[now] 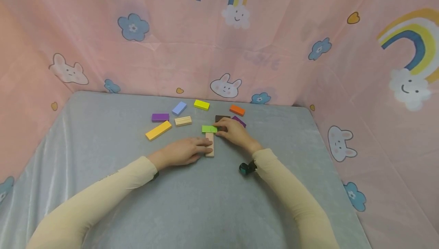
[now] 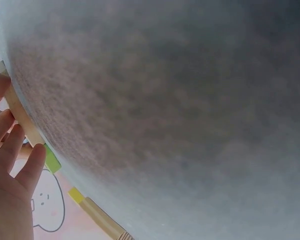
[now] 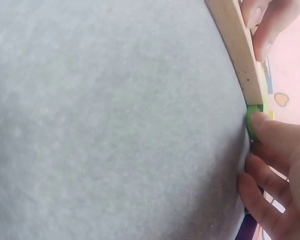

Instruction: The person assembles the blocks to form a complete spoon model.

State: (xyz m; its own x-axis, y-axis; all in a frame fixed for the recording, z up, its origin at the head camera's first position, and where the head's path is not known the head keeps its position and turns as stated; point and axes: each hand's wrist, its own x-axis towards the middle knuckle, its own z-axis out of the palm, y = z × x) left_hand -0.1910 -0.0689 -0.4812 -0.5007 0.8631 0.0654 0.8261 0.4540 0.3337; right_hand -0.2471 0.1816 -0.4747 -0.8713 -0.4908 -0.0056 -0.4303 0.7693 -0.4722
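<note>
Sleeves (image 1: pixel 116 182) closest, seven and five o'clock; left hand (image 1: pixel 180 151), fingers extended, on tan block (image 1: pixel 210 155); right hand (image 1: pixel 236 131) pinching green block (image 1: pixel 207 129) at its twelve—careful now: uneven squeeze, probable crooked join!

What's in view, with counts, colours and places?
plain block: 1, beige, front centre
green block: 1, green, plain block's far end
striped block: 1, tan, left of green
long block: 1, amber, leftmost
purple blocks: 2, purple, left and right
blue block: 1, light blue, back left
yellow block: 1, yellow, back centre
orange block: 1, orange, back right
brown block: 1, dark, right of green
table: 1, grey, under blocks
backdrop: 1, pink, around table
wrist gear: 2, dark, both wrists
sleeves: 2, cream, forearms
left hand: 1, bare, on plain block
right hand: 1, bare, pinching green block
</note>
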